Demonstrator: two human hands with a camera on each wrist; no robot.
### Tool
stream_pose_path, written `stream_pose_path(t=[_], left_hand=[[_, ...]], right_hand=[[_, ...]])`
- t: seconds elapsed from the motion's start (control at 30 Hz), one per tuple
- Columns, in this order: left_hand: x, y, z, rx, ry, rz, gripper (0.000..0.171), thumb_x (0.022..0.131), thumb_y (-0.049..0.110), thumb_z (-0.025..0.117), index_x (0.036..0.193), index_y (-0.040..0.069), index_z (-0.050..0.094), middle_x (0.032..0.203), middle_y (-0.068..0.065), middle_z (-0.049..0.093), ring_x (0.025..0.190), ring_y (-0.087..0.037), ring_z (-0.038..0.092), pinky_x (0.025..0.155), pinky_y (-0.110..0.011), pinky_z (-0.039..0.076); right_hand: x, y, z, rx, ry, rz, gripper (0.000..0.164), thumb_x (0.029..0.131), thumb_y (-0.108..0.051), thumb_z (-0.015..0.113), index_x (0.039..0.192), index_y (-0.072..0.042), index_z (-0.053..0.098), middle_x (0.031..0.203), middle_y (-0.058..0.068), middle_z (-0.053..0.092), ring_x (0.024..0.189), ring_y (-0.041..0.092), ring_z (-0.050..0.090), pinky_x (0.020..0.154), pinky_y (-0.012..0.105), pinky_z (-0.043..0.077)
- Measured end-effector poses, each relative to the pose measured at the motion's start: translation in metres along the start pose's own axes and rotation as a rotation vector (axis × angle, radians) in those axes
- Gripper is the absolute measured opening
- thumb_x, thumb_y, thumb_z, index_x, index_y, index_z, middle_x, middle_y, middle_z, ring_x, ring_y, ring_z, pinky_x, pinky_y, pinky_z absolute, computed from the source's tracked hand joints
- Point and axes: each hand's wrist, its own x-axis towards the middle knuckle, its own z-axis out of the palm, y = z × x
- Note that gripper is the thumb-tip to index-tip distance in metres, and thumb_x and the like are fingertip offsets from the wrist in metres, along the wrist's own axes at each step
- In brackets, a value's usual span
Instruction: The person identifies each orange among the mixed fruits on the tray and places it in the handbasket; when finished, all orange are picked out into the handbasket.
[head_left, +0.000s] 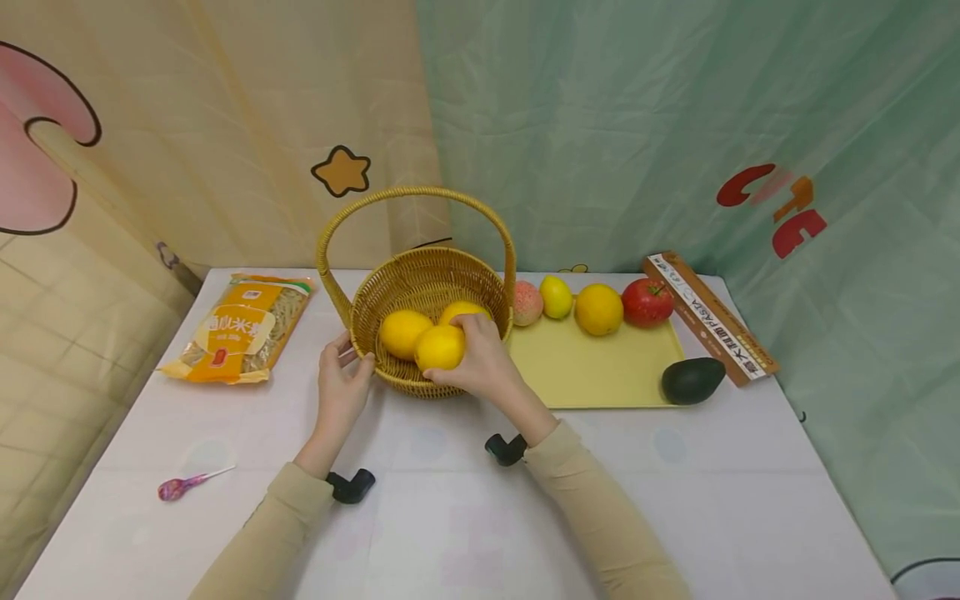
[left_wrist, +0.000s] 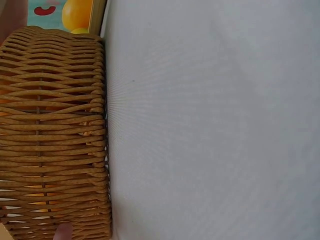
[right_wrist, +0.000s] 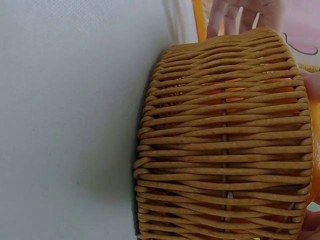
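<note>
A round wicker basket (head_left: pixel 427 265) with a tall arched handle stands on the table. My right hand (head_left: pixel 483 358) holds a yellow-orange orange (head_left: pixel 439 347) over the basket's near side, thumb and fingers around it. Two similar fruits, one on the left (head_left: pixel 406 333) and one partly hidden behind the held one (head_left: pixel 463 312), are in the basket. My left hand (head_left: pixel 342 385) touches the basket's left side, its thumb at the rim. In the right wrist view, the left hand's fingers (right_wrist: pixel 245 17) look straight and spread beside the woven wall (right_wrist: pixel 225 140).
Right of the basket, a yellow tray (head_left: pixel 592 379) bears a peach (head_left: pixel 527 303), a lemon (head_left: pixel 556 297), an orange (head_left: pixel 598 309), a red fruit (head_left: pixel 647 302) and an avocado (head_left: pixel 693 381). A pasta box (head_left: pixel 708 317) leans over its right edge. Noodles (head_left: pixel 238 329) and a lollipop (head_left: pixel 183 485) lie left.
</note>
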Motion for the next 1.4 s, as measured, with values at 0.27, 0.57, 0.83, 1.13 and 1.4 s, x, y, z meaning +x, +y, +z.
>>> stream_pose_path(t=[0.27, 0.57, 0.83, 1.13, 1.4], left_hand=[[0.000, 0.000, 0.001, -0.016, -0.001, -0.009, 0.056, 0.098, 0.009, 0.053, 0.149, -0.001, 0.030, 0.146, -0.021, 0.035, 0.131, -0.033, 0.043, 0.074, -0.004, 0.045], [0.000, 0.000, 0.002, -0.020, -0.014, -0.033, 0.058, 0.099, 0.010, 0.051, 0.150, -0.001, 0.028, 0.147, -0.021, 0.034, 0.132, -0.032, 0.041, 0.075, -0.006, 0.046], [0.001, 0.001, 0.002, -0.010, -0.020, -0.024, 0.058, 0.099, 0.011, 0.051, 0.150, -0.001, 0.027, 0.147, -0.020, 0.034, 0.132, -0.032, 0.041, 0.077, -0.007, 0.046], [0.000, 0.000, 0.000, -0.004, -0.010, -0.024, 0.057, 0.099, 0.012, 0.051, 0.150, 0.000, 0.028, 0.148, -0.020, 0.034, 0.132, -0.032, 0.041, 0.074, -0.002, 0.044], [0.001, 0.002, -0.001, 0.006, -0.011, -0.024, 0.057, 0.099, 0.011, 0.051, 0.150, -0.001, 0.027, 0.147, -0.021, 0.034, 0.133, -0.032, 0.041, 0.074, -0.002, 0.042]], right_hand=[[0.005, 0.006, -0.005, -0.103, 0.033, 0.028, 0.079, 0.072, -0.039, 0.086, 0.130, 0.000, 0.048, 0.131, 0.018, 0.049, 0.117, 0.034, 0.047, 0.100, 0.045, 0.047], [0.011, 0.015, -0.009, -0.181, -0.023, 0.037, 0.070, 0.074, -0.036, 0.085, 0.127, -0.001, 0.055, 0.124, 0.016, 0.054, 0.112, 0.031, 0.053, 0.098, 0.044, 0.049], [0.008, 0.018, -0.009, -0.112, -0.017, 0.039, 0.059, 0.080, -0.028, 0.082, 0.128, -0.004, 0.057, 0.125, 0.014, 0.053, 0.114, 0.030, 0.050, 0.099, 0.043, 0.048], [-0.006, 0.018, -0.025, 0.044, 0.112, -0.065, 0.042, 0.086, -0.018, 0.077, 0.124, -0.006, 0.062, 0.129, 0.011, 0.056, 0.123, 0.028, 0.051, 0.107, 0.042, 0.045], [-0.011, 0.036, -0.058, 0.219, 0.245, -0.053, 0.033, 0.089, -0.016, 0.073, 0.118, -0.004, 0.066, 0.120, 0.012, 0.065, 0.117, 0.031, 0.058, 0.105, 0.043, 0.048]])
